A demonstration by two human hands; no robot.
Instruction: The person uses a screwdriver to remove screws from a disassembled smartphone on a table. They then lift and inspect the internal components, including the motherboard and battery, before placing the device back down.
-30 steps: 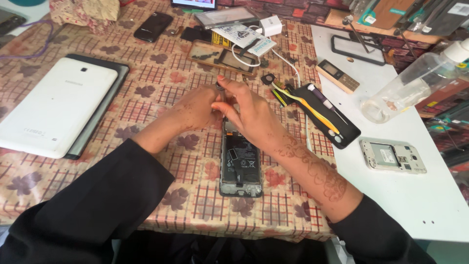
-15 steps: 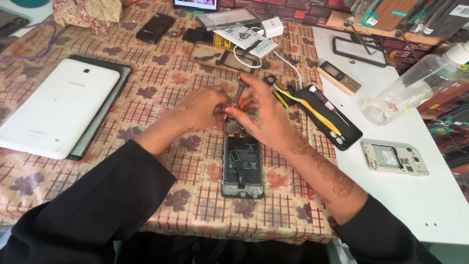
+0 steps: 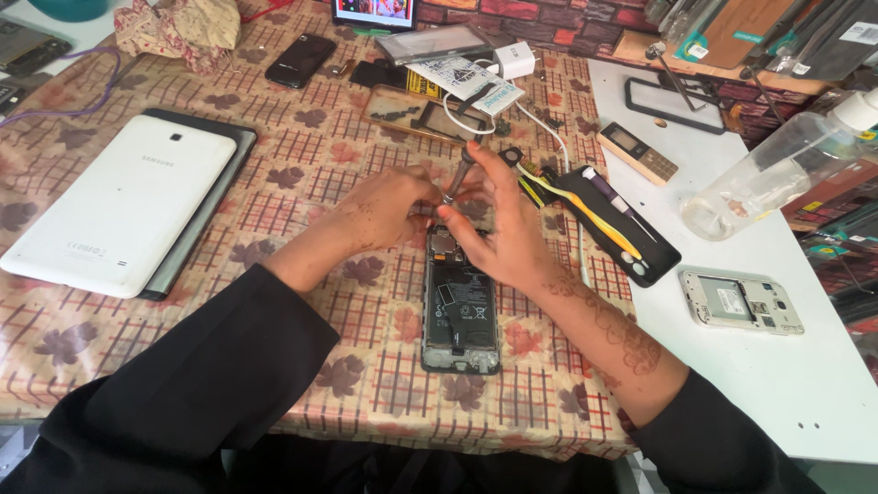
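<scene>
Right hand (image 3: 503,233) pinches a screwdriver (image 3: 457,178) over the opened phone (image 3: 460,316); left hand (image 3: 389,206), seemingly curled, steadies it beside the white tablet (image 3: 119,206).

Opened phone (image 3: 460,316) lies on the table (image 3: 302,174); tablet (image 3: 119,206) left, tool tray (image 3: 608,224) right, seemingly apart.

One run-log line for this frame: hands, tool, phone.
left hand: steadying top of opened phone | right hand: holding screwdriver over it | phone: flat on checked tablecloth
</scene>
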